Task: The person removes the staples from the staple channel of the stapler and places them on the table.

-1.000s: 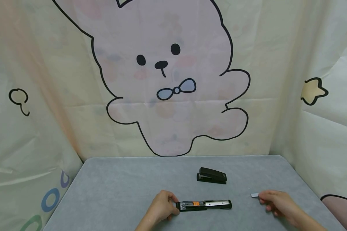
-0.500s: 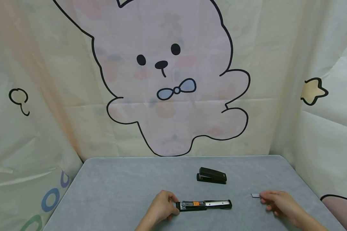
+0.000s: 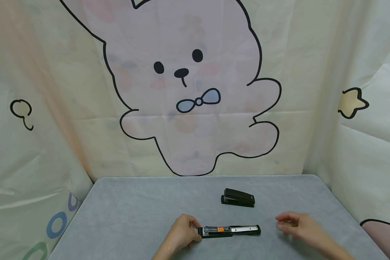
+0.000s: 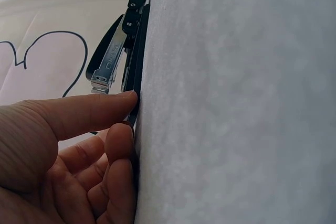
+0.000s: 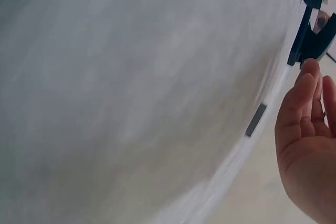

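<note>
In the head view an opened black stapler (image 3: 229, 231) lies lengthwise on the grey table, its staple channel and an orange patch facing up. My left hand (image 3: 183, 231) pinches the stapler's left end between thumb and fingers. From the left wrist, the stapler's metal arm (image 4: 109, 59) stands raised above its base beyond the thumb (image 4: 89, 113). My right hand (image 3: 300, 229) hovers right of the stapler, fingers loosely extended, holding nothing visible. A small grey staple strip (image 5: 256, 120) lies on the table in the right wrist view, apart from that hand; the head view does not show it.
A second black stapler (image 3: 238, 198) sits farther back on the table (image 3: 143, 202). Behind the table's far edge hangs a curtain (image 3: 195, 144) with a cartoon animal, and more printed cloth encloses both sides.
My right hand has let go of the staple strip, then lifted off and shifted left toward the opened stapler. The left hand and both staplers stay where they were.
</note>
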A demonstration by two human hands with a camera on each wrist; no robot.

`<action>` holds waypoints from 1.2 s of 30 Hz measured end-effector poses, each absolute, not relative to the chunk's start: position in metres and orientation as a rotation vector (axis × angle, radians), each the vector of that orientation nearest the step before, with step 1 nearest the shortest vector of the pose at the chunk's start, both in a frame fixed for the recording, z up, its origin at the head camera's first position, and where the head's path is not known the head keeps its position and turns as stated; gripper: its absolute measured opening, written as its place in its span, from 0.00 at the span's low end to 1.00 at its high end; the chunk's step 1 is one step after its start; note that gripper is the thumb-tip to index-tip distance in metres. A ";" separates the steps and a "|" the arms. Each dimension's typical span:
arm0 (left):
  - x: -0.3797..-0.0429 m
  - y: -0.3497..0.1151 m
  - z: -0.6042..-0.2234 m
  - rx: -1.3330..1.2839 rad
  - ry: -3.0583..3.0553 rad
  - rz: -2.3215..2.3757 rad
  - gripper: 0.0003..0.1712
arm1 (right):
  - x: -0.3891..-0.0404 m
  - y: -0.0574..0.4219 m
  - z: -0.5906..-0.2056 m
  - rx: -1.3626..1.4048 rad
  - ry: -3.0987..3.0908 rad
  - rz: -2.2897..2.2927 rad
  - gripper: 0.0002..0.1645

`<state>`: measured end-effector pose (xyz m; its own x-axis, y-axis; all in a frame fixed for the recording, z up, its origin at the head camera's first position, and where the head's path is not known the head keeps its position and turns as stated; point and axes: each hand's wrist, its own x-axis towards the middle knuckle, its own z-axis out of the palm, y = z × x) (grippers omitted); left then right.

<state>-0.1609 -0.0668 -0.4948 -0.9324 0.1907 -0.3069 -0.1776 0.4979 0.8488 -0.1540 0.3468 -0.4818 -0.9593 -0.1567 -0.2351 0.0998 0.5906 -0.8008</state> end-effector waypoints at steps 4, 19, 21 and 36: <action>-0.161 -0.067 -0.496 0.010 2.385 1.412 0.15 | -0.152 0.339 -0.483 -0.223 2.488 -1.345 0.23; -0.160 -0.066 -0.496 0.004 2.390 1.409 0.15 | -0.154 0.317 -0.490 -0.479 2.430 -1.302 0.29; -0.160 -0.065 -0.496 0.003 2.387 1.409 0.15 | -0.155 0.313 -0.490 -0.453 2.428 -1.281 0.30; -0.160 -0.066 -0.494 0.002 2.379 1.400 0.17 | -0.165 0.286 -0.499 -0.582 2.504 -1.210 0.21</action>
